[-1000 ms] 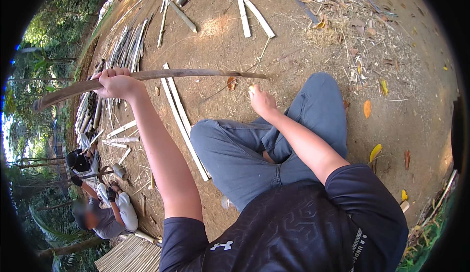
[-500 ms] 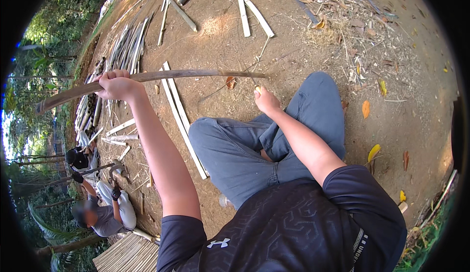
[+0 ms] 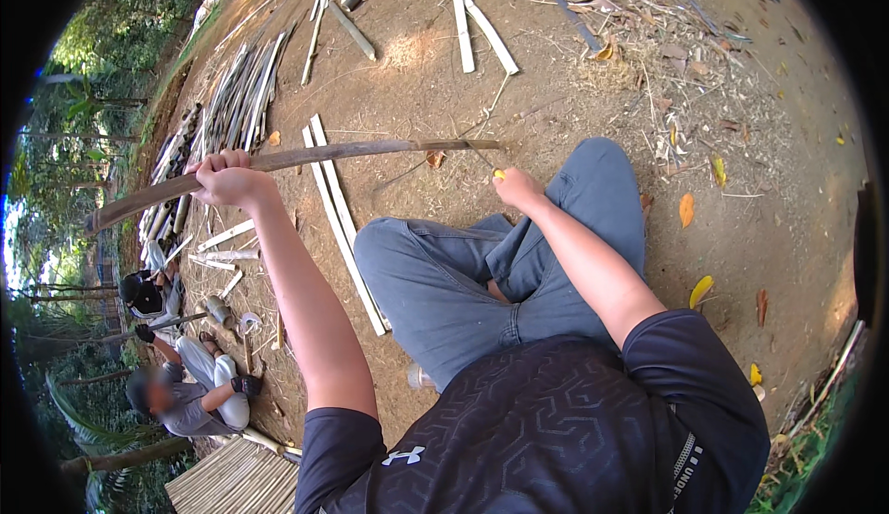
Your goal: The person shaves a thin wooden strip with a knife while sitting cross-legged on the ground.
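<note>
A long, curved brown strip of wood or split bamboo (image 3: 352, 150) stretches from the left across the ground in front of my legs. My left hand (image 3: 227, 181) is closed round its thicker part, arm held out. Near the strip's thin right end, my right hand (image 3: 520, 189) is closed on a small knife with a yellow handle (image 3: 501, 174). Its thin, dark blade points up and left toward the strip and meets or crosses it in view; whether it cuts in I cannot tell. My bent legs (image 3: 435, 273) in grey trousers are just below.
Two pale slats (image 3: 335, 208) lie beside my left knee, more pale strips (image 3: 472, 23) ahead. A pile of poles (image 3: 243, 88) stands at the far left. Shavings and leaves litter the right. At the lower left a gloved person (image 3: 190, 398) sits by a slatted mat (image 3: 231, 482).
My left hand has come slightly right and nearer, bringing the strip along. My right hand has shifted a little to the right with the knife, showing more blade. The seated person's hands have moved.
</note>
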Demonstrator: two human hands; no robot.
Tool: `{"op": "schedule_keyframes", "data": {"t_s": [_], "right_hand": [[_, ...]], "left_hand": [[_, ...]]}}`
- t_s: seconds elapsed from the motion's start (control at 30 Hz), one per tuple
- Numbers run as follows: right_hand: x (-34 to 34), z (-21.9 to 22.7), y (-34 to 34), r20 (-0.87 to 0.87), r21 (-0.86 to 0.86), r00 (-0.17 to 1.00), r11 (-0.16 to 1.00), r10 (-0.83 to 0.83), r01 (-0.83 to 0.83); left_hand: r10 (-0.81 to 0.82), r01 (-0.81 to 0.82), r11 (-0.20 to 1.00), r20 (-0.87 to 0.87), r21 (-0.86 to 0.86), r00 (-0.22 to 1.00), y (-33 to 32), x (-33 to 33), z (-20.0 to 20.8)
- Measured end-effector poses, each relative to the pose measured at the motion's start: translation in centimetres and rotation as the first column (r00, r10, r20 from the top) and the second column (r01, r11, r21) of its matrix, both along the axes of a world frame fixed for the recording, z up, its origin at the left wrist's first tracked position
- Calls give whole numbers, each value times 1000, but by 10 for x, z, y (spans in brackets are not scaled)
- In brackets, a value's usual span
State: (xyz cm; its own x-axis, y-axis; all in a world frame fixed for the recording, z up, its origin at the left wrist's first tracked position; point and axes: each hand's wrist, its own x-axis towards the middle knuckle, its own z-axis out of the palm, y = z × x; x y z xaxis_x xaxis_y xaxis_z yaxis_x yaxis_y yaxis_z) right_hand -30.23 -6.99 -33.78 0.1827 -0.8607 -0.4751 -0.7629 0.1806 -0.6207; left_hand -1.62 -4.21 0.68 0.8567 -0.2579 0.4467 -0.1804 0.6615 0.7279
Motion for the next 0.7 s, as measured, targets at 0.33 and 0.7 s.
{"op": "schedule_keyframes", "data": {"t_s": [0.33, 0.7], "right_hand": [[2, -22, 3, 176, -119, 970, 975, -166, 188], [-6, -10, 17, 479, -69, 867, 979, -137, 192]], "left_hand": [[-57, 59, 996, -28, 70, 998, -4, -33, 19], [-104, 123, 992, 360, -33, 927, -13, -81, 38]]}}
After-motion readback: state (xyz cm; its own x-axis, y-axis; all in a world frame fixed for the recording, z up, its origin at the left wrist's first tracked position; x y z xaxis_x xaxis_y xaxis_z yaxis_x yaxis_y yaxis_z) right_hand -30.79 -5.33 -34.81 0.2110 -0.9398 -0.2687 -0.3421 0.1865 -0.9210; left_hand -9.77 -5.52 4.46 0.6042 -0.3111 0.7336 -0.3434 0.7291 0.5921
